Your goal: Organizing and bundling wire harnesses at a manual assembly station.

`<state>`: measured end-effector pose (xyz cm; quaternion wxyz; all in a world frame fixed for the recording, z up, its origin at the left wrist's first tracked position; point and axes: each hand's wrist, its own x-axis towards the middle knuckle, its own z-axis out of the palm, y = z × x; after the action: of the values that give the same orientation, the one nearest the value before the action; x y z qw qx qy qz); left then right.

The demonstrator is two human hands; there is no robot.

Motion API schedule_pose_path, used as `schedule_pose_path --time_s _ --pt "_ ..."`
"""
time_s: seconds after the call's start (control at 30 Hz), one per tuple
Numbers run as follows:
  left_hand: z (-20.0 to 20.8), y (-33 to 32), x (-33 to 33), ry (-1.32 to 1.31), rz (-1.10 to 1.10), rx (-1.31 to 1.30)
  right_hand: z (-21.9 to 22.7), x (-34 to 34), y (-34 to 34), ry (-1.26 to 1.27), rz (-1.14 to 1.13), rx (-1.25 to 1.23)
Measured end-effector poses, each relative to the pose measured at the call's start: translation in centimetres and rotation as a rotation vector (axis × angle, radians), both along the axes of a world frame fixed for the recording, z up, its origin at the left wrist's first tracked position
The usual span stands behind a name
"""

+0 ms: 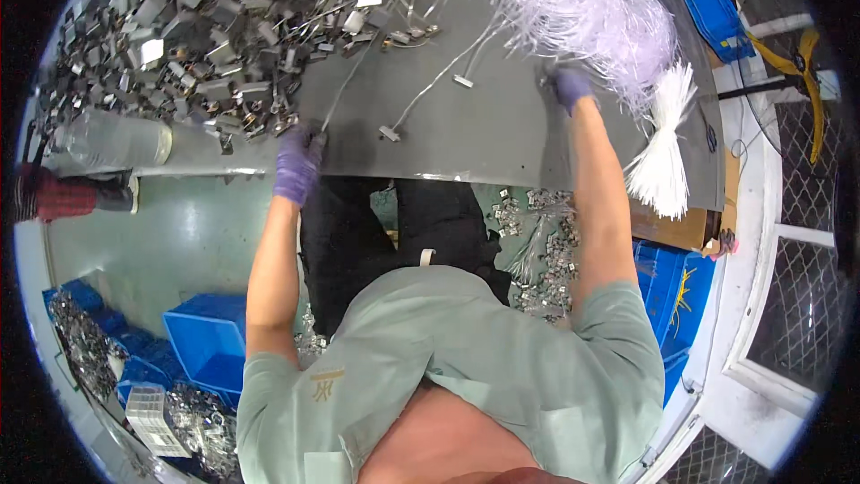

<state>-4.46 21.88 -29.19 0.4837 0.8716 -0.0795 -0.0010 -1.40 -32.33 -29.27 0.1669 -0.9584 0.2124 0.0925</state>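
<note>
Thin wire (339, 91) over table (502, 139) meets left hand (299, 159) at its fingertips, long axis running away and slightly rightward; right hand (571, 90) (blurred) well apart, beside clear strands (587, 9); closure of either grip, can't tell.

A purple-gloved left hand (298, 163) is at the end of a thin cable (344, 85) by the near edge of a grey table (502, 139), beside metal parts (210, 40) heaped over the table's far left. The right hand (571, 91), gloved alike and blurred, is out over the table's right half, next to a sheaf of clear strands (596, 13); a white bundle (661, 148) lies at the table's near right corner. I see two white connectors (389, 133) mid-table and a blue bin (208, 336) lower, off its near left.
</note>
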Motion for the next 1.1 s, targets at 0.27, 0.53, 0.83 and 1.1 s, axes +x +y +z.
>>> schedule_pose_path --time_s 0.27,0.53,0.83,1.1 --pt "3.5 4.9 -9.5 0.225 0.090 -0.197 4.4 -12.6 16.0 -0.105 -0.250 1.145" --pt "1.2 10.9 -22.0 0.454 0.217 -0.838 2.3 -11.5 29.5 0.093 0.024 1.412" --pt "0.6 14.5 -28.4 0.587 0.374 -0.432 4.0 -2.4 32.3 -0.444 -0.201 1.751" --pt "0.2 15.5 -27.0 0.455 0.459 -0.439 9.6 -0.3 27.2 -0.730 -0.237 1.552"
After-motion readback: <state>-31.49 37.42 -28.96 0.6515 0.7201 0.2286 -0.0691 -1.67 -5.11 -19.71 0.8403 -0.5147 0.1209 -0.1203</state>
